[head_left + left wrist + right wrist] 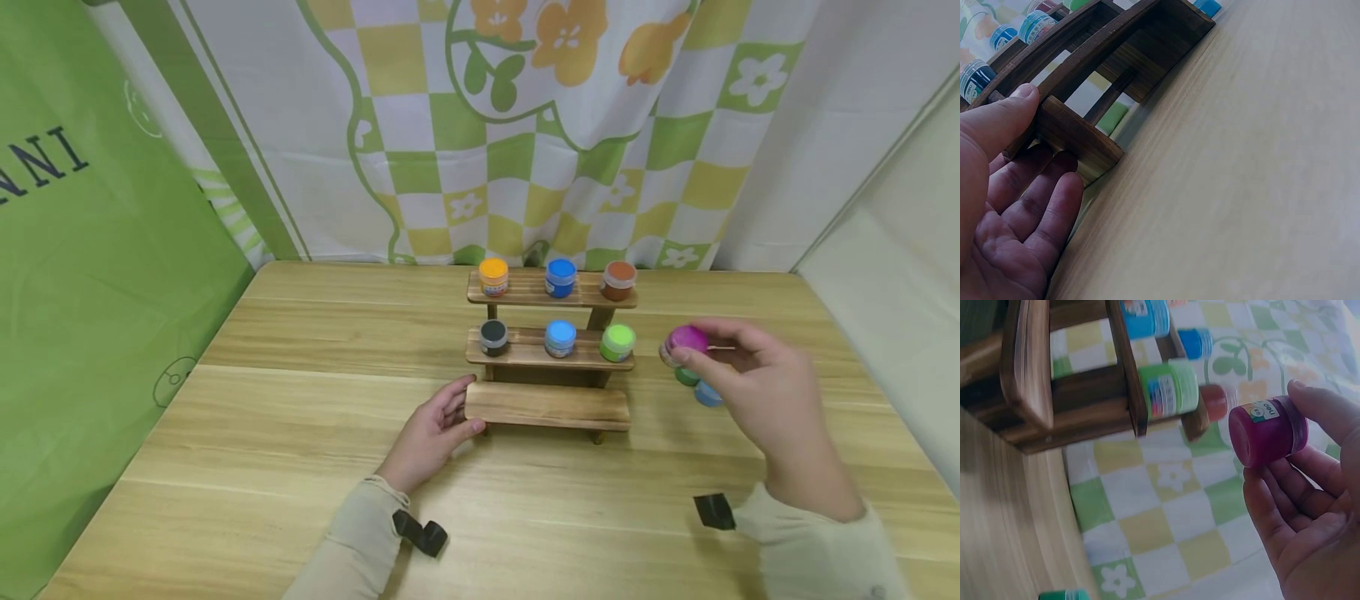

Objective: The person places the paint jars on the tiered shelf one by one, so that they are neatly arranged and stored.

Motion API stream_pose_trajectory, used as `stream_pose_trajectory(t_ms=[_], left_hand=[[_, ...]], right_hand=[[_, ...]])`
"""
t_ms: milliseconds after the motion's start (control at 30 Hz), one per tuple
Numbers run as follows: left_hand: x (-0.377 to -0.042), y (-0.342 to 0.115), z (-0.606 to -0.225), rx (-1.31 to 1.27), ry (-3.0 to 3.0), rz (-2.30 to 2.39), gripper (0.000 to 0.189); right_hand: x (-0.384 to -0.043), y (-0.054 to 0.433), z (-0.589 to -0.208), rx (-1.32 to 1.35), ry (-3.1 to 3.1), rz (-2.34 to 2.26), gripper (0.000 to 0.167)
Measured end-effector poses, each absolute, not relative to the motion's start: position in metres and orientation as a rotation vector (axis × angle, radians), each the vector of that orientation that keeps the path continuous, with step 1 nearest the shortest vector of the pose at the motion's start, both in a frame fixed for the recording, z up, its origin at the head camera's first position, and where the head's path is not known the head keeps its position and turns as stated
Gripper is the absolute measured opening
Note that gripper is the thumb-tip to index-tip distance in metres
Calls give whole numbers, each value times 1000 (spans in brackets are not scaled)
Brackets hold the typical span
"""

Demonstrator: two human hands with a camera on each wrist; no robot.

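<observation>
My left hand (431,437) grips the left end of the three-tier wooden stand (547,406) at its lowest step. In the left wrist view the thumb (1019,106) lies against the step's edge, while the other fingers reach around the stand's end. To the right of the stand, my right hand (772,392) pinches a purple paint jar (686,340) between thumb and fingers, raised above the table. In the right wrist view this purple jar (1266,431) is tipped on its side. Beneath that hand stand a green jar (687,376) and a light blue jar (708,393), partly hidden.
The top step bears an orange jar (494,277), a dark blue jar (560,277) and a brown jar (618,280). On the middle step are a black jar (493,337), a blue jar (560,338) and a lime green jar (617,342). A patterned curtain (465,175) hangs behind the table (300,400).
</observation>
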State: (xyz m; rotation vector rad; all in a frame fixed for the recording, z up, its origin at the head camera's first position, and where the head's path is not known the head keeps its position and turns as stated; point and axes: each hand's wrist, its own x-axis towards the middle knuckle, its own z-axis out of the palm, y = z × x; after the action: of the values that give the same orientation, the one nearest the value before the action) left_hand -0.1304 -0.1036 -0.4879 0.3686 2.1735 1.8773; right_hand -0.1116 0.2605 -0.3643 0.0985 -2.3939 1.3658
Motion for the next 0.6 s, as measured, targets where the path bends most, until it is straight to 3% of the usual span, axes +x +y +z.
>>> stream_pose_trajectory(t_ms=[600], left_hand=[[-132,-104,-490,362,2173,1872,69]], right_hand=[[-105,211,-375,587,-2347,1249,38]])
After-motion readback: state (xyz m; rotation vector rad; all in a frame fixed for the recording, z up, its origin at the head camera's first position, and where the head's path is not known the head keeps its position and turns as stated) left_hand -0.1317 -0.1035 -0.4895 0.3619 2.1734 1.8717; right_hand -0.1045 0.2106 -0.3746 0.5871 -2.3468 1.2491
